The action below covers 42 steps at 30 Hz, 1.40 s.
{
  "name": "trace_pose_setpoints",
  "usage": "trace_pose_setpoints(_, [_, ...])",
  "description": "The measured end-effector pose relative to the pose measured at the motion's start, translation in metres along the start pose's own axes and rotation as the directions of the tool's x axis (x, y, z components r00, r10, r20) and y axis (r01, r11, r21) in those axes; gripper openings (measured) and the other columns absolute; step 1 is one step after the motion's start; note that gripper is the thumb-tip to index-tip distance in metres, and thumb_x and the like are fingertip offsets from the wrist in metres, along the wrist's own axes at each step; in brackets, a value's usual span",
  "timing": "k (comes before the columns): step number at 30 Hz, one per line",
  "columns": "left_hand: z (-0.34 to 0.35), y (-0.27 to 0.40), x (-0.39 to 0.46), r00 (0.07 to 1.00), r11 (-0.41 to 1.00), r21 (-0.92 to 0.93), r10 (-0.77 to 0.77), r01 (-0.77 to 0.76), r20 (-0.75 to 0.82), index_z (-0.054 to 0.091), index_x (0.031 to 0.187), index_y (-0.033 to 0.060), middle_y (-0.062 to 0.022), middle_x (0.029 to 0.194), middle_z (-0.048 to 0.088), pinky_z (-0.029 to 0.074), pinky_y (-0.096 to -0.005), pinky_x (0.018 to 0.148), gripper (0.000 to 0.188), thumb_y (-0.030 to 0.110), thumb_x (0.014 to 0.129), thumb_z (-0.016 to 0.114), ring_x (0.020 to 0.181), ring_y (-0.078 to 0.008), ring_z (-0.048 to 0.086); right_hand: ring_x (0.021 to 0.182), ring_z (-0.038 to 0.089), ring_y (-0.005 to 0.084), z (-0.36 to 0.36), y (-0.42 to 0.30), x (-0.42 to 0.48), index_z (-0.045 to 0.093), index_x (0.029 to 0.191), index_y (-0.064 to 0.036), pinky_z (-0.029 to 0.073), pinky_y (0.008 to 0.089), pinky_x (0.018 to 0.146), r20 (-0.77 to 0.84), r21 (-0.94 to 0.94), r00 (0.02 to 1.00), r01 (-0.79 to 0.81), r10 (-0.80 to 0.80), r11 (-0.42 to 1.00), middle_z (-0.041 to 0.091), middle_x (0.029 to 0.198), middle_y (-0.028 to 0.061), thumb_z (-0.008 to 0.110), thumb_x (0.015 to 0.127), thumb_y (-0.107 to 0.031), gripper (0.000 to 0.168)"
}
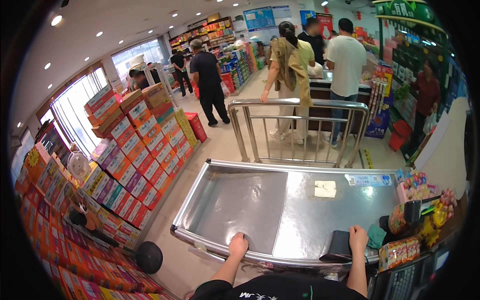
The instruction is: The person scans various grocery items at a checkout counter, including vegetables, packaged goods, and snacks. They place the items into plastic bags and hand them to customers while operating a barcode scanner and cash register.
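A stainless-steel checkout counter [300, 221] stretches across the view before me. My left hand [238, 245] rests on its near edge with the fingers curled; whether they grip the rim is hidden. At the right, my right hand [358, 237] lies against the side of a black box-shaped device [336, 245], and its fingertips are partly hidden. A crumpled green cloth [376, 236] sits just right of that hand. Farther back on the counter are a square cream-coloured paper patch [325, 189] and a printed strip with codes [369, 180].
A steel railing [298, 102] stands beyond the counter, where a person [288, 63] rests a hand. Stacked cartons [142, 150] line the left, near a white fan [78, 165]. Candy packs [400, 252] and a keyboard [401, 281] are at the right. Several people stand farther off.
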<state>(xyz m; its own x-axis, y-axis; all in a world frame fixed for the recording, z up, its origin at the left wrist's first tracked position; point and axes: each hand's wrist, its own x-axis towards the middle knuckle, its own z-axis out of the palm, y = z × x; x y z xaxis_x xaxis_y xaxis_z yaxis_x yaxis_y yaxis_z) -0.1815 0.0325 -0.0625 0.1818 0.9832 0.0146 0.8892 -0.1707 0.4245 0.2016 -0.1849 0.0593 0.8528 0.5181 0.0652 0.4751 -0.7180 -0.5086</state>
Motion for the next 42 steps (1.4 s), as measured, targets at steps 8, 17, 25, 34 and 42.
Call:
trace_pose_setpoints(8, [0.003,-0.001,0.001,1.000,1.000,0.007,0.014,-0.014,-0.007,0.059,0.096,0.0044,-0.0137,0.102,0.061,0.049,-0.0444,0.082,0.021,0.015,0.080,0.051,0.098,-0.0330,0.057,0.085,0.057,0.0367,0.006,0.007,-0.001,0.065,0.082,-0.003,0.044,0.0481,0.075,-0.079,-0.013,0.996,0.037,-0.038,0.999,0.063,0.087,0.0158,0.056,0.084,-0.025,0.024])
trace_pose_setpoints(17, [0.004,-0.004,0.001,1.000,1.000,0.013,0.011,-0.011,0.015,0.058,0.098,0.0047,-0.0137,0.104,0.061,0.048,-0.0440,0.083,0.022,0.014,0.080,0.050,0.099,-0.0327,0.056,0.087,0.055,0.0370,0.007,0.009,0.001,0.063,0.081,-0.005,0.043,0.0484,0.074,-0.022,0.026,1.000,0.018,-0.017,1.000,0.061,0.088,0.0148,0.057,0.084,-0.026,0.022])
trace_pose_setpoints(25, [0.000,0.001,0.002,0.998,0.999,0.021,-0.027,0.026,0.051,0.058,0.100,0.0047,-0.0136,0.107,0.060,0.047,-0.0437,0.085,0.024,0.015,0.080,0.050,0.101,-0.0325,0.056,0.088,0.056,0.0355,0.007,0.011,0.004,0.064,0.083,-0.006,0.043,0.0477,0.075,0.040,-0.047,0.999,-0.001,0.003,0.999,0.061,0.089,0.0148,0.057,0.085,-0.027,0.023])
trace_pose_setpoints(34, [0.001,-0.001,0.001,1.000,1.000,0.009,-0.003,0.003,0.029,0.058,0.100,0.0051,-0.0132,0.107,0.060,0.047,-0.0435,0.085,0.024,0.015,0.080,0.050,0.101,-0.0322,0.056,0.079,0.057,0.0397,-0.002,-0.002,0.000,0.063,0.073,-0.001,0.043,0.0506,0.070,0.016,-0.003,1.000,-0.026,0.026,1.000,0.061,0.074,0.0196,0.056,0.084,-0.028,0.030])
trace_pose_setpoints(42, [0.001,0.000,0.001,0.999,0.999,0.036,-0.004,0.003,0.037,0.058,0.100,0.0050,-0.0129,0.107,0.060,0.048,-0.0438,0.084,0.023,0.015,0.080,0.051,0.101,-0.0321,0.056,0.081,0.058,0.0390,-0.002,0.000,-0.001,0.064,0.079,-0.002,0.044,0.0489,0.072,-0.006,0.017,1.000,-0.011,0.011,1.000,0.064,0.078,0.0174,0.055,0.084,-0.028,0.028])
